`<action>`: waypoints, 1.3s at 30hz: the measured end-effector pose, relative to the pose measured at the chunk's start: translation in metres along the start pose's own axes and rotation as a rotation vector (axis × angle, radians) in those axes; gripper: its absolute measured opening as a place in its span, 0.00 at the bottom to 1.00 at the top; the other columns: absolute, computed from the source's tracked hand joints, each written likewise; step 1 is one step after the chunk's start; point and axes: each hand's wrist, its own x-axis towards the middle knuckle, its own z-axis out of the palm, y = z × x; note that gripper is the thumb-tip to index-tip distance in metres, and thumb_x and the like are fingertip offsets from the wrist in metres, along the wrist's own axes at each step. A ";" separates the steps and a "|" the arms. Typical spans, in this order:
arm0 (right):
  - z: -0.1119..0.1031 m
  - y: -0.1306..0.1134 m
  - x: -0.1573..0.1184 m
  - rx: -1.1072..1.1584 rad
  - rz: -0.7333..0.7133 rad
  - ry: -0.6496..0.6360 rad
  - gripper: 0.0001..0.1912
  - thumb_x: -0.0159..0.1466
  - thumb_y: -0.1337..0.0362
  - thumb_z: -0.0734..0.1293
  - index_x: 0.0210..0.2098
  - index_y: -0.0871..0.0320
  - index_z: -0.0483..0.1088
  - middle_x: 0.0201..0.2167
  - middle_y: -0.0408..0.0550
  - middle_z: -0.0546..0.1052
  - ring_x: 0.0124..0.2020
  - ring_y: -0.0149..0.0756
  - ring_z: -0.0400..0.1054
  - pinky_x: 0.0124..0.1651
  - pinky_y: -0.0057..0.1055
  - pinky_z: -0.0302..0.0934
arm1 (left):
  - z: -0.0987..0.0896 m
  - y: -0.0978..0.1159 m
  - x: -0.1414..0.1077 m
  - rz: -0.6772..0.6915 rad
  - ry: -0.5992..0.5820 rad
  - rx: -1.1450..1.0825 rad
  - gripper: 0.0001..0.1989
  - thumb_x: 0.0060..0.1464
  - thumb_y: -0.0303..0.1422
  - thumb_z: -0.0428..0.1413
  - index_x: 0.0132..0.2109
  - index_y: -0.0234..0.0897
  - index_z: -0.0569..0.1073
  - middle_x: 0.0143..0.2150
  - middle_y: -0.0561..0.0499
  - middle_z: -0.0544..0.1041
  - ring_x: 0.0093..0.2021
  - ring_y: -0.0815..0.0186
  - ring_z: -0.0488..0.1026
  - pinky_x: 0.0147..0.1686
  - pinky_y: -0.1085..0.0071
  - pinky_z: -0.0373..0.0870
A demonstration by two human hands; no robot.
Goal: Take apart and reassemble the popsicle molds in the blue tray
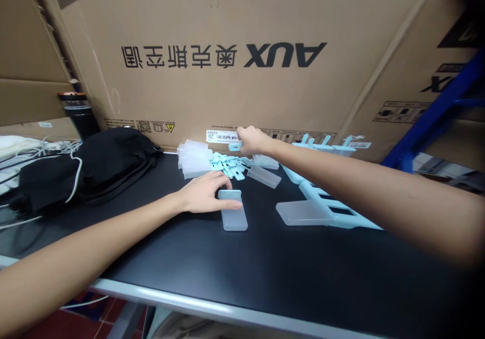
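My left hand (204, 191) is closed on a translucent plastic box (235, 221) with a light-blue edge at its far end, its thumb across the top. The box lies on the black table (182, 258). Higher up, by the cardboard, my right hand (253, 141) pinches a small light-blue plastic piece (235, 147). Under it lies a pile of light-blue plastic pieces (229, 166). Several translucent boxes (194, 161) are stacked left of the pile, and another loose box (264, 177) lies to its right.
A light-blue slotted frame (346, 218) is partly hidden by my right forearm, with a translucent box (301, 212) against it. A black bag (113, 162), a dark bottle (80, 114) and white cables (78, 172) occupy the left. A large cardboard box (227, 91) stands behind.
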 end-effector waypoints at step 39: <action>-0.106 0.015 -0.002 0.396 -0.128 -0.442 0.28 0.58 0.46 0.68 0.37 0.70 0.73 0.37 0.49 0.76 0.42 0.40 0.72 0.35 0.29 0.60 | 0.007 0.008 0.000 0.155 0.093 -0.394 0.17 0.53 0.44 0.60 0.42 0.34 0.72 0.29 0.54 0.72 0.27 0.70 0.66 0.27 0.75 0.64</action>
